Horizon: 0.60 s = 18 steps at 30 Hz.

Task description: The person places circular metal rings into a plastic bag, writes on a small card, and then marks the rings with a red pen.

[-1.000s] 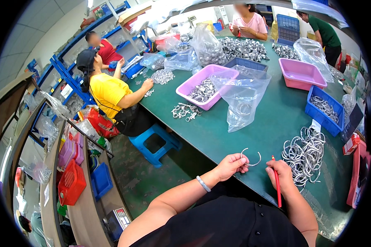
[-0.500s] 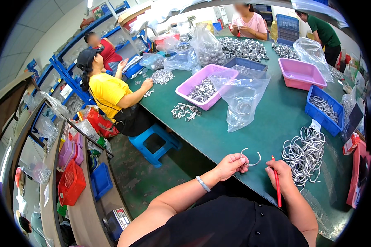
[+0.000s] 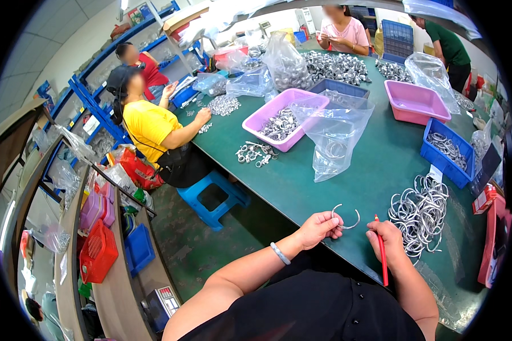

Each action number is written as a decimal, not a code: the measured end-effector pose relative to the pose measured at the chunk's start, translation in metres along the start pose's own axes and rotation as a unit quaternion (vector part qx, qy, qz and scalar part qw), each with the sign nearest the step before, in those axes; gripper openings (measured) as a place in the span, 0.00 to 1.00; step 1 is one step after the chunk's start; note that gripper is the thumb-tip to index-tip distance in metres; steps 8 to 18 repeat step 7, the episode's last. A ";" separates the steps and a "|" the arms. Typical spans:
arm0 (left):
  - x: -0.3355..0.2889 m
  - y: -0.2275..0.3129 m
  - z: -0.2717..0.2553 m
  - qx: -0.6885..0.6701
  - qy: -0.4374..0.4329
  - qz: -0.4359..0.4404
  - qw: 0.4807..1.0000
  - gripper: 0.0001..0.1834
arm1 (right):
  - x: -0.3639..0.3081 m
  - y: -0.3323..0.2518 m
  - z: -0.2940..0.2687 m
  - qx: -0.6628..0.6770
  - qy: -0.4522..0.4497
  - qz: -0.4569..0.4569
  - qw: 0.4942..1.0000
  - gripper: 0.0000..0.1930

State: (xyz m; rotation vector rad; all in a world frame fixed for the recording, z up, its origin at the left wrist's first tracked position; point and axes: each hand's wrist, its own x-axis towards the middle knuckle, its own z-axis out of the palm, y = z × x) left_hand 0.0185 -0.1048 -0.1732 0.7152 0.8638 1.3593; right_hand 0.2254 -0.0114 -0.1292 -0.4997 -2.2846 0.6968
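Note:
Between the thumb and fingers of my left hand is a thin open metal ring, its gap facing away from me. My right hand is closed round a red pencil, its tip pointing up and away over the green table. Just right of that hand lies a large pile of similar silvery open rings. Ring and pencil are apart. Both hands are at the near edge of the table.
On the green table stand a pink tray of small metal rings, a second pink tray and a blue basket of metal parts. A clear plastic bag lies in the middle. A person in yellow sits at the left side.
My hands, the ring and the pencil stay as they were. The person in yellow has turned their head towards me.

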 end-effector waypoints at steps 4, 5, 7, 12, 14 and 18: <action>0.000 -0.001 0.000 0.000 0.001 -0.001 1.000 0.08 | 0.000 -0.001 0.000 0.000 -0.001 0.001 1.000 0.09; 0.000 -0.001 0.000 0.000 0.001 0.000 1.000 0.08 | 0.000 -0.001 0.000 -0.001 -0.001 0.002 1.000 0.09; 0.000 0.000 0.000 0.000 -0.001 0.001 1.000 0.08 | 0.000 -0.001 0.000 -0.002 -0.002 0.002 1.000 0.09; 0.000 0.000 0.000 0.000 -0.001 0.001 1.000 0.08 | 0.000 -0.001 0.000 -0.002 -0.002 0.002 1.000 0.09; 0.000 0.000 0.000 0.000 -0.001 0.001 1.000 0.08 | 0.000 -0.001 0.000 -0.002 -0.002 0.002 1.000 0.09; 0.000 0.000 0.000 0.000 -0.001 0.001 1.000 0.08 | 0.000 -0.001 0.000 -0.002 -0.002 0.002 1.000 0.09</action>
